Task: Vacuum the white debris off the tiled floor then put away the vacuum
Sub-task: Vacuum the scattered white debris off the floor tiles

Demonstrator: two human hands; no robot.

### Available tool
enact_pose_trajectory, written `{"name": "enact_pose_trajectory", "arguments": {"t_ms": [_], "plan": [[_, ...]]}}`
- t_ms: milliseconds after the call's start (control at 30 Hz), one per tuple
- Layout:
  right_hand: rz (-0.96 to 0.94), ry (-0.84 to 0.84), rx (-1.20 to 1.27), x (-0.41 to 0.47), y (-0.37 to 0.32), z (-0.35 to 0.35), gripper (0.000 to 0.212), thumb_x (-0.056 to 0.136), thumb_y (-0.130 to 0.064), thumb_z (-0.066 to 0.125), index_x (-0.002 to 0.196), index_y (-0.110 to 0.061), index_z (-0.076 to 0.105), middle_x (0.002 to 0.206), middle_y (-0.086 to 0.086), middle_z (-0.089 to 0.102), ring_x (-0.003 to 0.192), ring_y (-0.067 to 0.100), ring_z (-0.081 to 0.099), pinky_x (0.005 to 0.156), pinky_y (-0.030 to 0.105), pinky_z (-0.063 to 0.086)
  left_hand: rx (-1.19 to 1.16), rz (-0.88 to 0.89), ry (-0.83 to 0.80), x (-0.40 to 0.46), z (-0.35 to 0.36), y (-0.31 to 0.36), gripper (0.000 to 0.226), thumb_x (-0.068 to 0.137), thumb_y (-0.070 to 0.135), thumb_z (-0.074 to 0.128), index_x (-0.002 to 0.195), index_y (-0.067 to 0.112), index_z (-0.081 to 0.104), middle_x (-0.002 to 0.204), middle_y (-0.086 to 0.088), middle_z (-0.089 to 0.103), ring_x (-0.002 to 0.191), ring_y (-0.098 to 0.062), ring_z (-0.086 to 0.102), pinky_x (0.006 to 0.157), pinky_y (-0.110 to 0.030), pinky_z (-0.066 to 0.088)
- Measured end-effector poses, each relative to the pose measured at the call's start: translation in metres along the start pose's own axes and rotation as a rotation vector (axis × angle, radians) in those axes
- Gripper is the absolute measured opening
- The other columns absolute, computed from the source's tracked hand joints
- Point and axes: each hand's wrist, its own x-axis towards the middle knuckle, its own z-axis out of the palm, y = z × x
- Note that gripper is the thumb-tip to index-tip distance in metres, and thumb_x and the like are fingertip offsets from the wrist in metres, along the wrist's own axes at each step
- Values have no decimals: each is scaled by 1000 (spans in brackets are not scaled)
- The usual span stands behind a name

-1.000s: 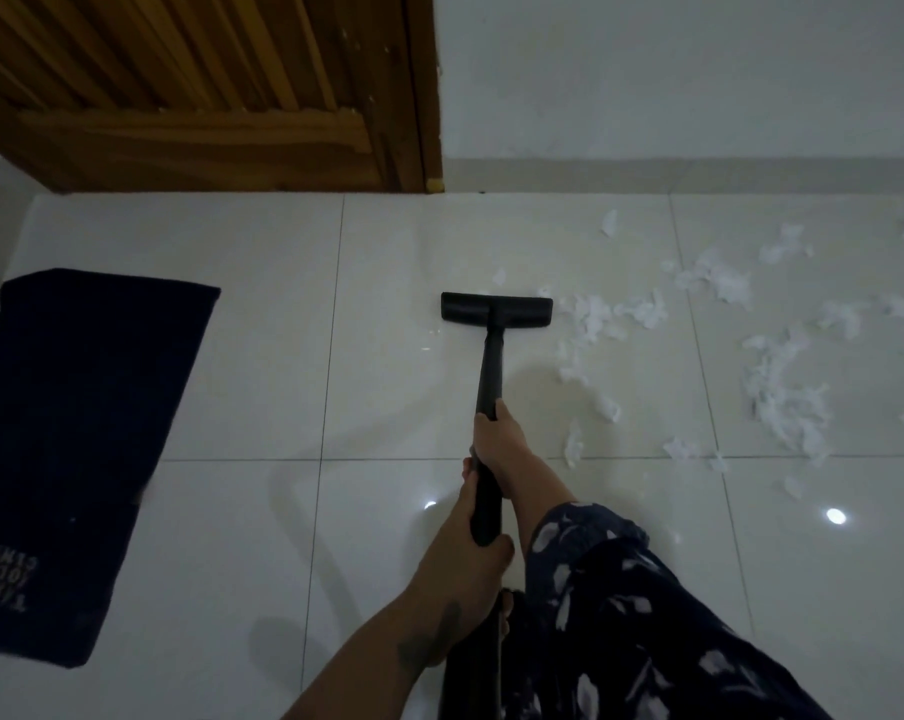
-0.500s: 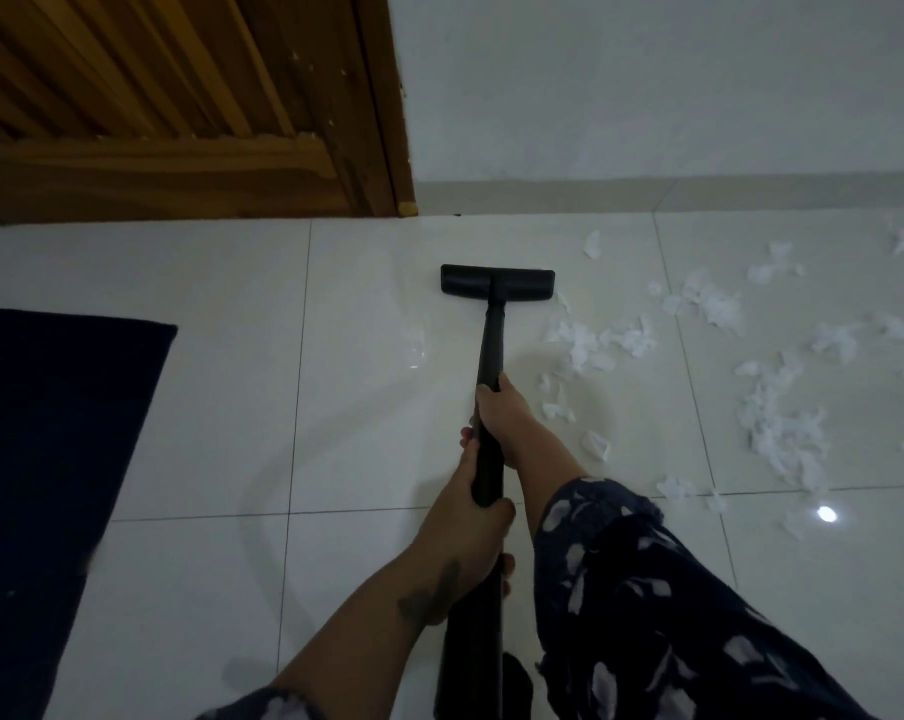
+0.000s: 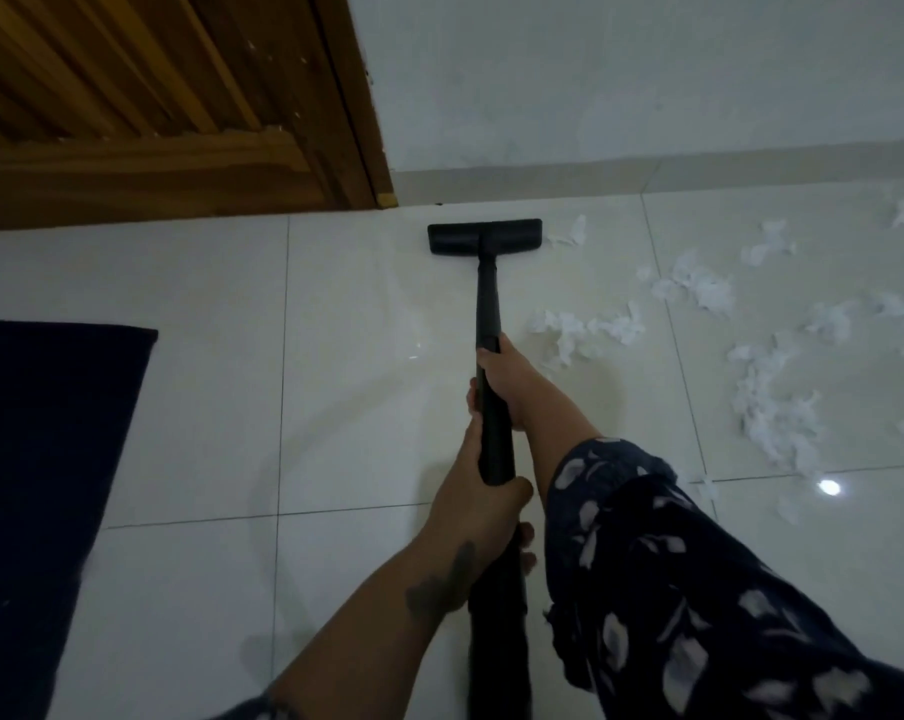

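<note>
Both hands grip the black vacuum tube (image 3: 489, 324), one ahead of the other. The right hand (image 3: 507, 379) is the forward one, fingers curled round the tube about halfway along its visible length. The left hand (image 3: 473, 504) wraps the tube nearer the body, thumb over the top; a dark mark shows on that forearm. The right arm wears a dark sleeve (image 3: 663, 579) with pale leaf shapes.

The tube runs straight away from the person to a flat black floor head (image 3: 483, 236), which sits flat on the tiled floor (image 3: 206, 407) close to the base of the wall (image 3: 621, 70), its long side roughly parallel to the skirting. One white scrap lies just beside the head's right end.

White debris (image 3: 772, 407) lies scattered to the right of the tube: a small cluster near the right hand, looser pieces further right and a denser trail toward the right edge. The tiles left of the tube show none.

Surroundings: a wooden door (image 3: 154, 96) stands at the upper left, its frame meeting the floor just left of the floor head. A dark mat (image 3: 39, 485) lies on the floor at the far left, well apart from the tube. A bright spot of reflected light sits on the glossy tile at lower right
</note>
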Motion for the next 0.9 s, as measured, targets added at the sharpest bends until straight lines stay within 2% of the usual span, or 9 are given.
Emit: {"name": "enact_pose_trajectory", "arguments": {"t_ms": [100,200,300,400,467,567,600,733,900], "plan": [[30,-45,-48,-12,-3,-4,55,105,-20,42,152,-36,19,78,10,47,60,20,50,51,31,51,-29,-57,-15,-4,-2,4,87,92,-4,44,147,53,9,75,-7,58,46,-16,59,44,-29,52],[9,-34,-164,-16,0,-6,66,103,-17,44,155,-37,8,84,6,47,63,18,50,54,30,49,-34,-52,-28,-9,2,6,86,92,-4,43,147,54,11,75,-15,57,45,-18,56,41,-27,48],[-88,49,-216,-13,7,-11,59,101,-11,39,155,-25,16,80,-3,38,63,14,44,53,29,42,-47,-34,-32,-14,11,3,82,94,1,48,147,53,13,90,2,61,66,-15,64,48,-22,54],[-74,58,-263,-14,11,-19,60,101,-12,37,155,-27,15,81,-1,42,67,17,49,62,33,51,-62,-1,-31,-19,21,-7,77,96,3,48,148,50,15,87,16,54,53,8,59,46,-11,51],[-16,77,-298,-16,11,-24,59,102,-13,36,154,-32,16,81,6,49,66,22,53,69,36,53,-68,25,-34,-22,27,-12,75,97,6,48,149,47,14,97,16,58,56,10,60,49,-10,52],[0,88,-312,-22,16,-33,54,102,-12,36,151,-30,23,76,9,49,55,20,50,51,31,47,-86,54,-60,-27,36,-17,77,98,10,51,151,45,8,142,11,46,81,5,58,53,-7,50],[1,92,-313,-26,20,-38,53,102,-12,36,151,-30,24,75,9,49,53,20,49,47,31,46,-90,57,-65,-31,40,-19,77,98,10,51,151,45,7,144,12,42,80,6,58,53,-6,49],[19,110,-292,-46,43,-55,51,102,-13,37,150,-29,26,75,9,48,51,19,49,40,26,44,-66,66,-79,-53,57,-32,78,97,6,50,151,45,8,119,22,50,58,15,60,49,-5,47],[25,91,-309,-75,73,-68,50,101,-13,36,149,-26,27,75,9,47,51,20,48,38,23,43,-93,25,-51,-92,78,-46,77,98,9,51,153,39,6,149,6,38,90,2,53,48,-2,45]]}}
